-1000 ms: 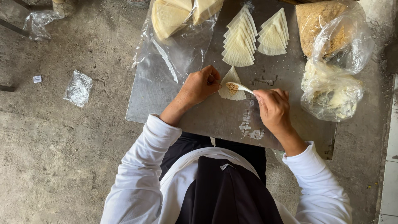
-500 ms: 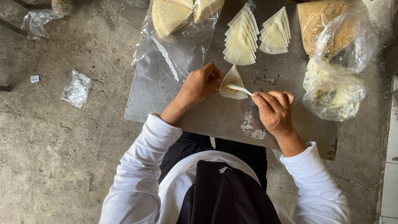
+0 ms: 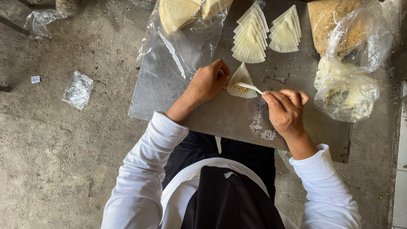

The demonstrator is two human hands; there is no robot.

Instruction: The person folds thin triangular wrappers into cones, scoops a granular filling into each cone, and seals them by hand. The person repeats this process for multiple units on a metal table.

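Head view: hands, left [image 3: 208, 82] pinching wrapper [image 3: 241, 76], right [image 3: 285, 111] gripping spoon [image 3: 249, 87].

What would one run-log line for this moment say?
left hand: steadies wrapper | right hand: holds white spoon | spoon tip: on filling
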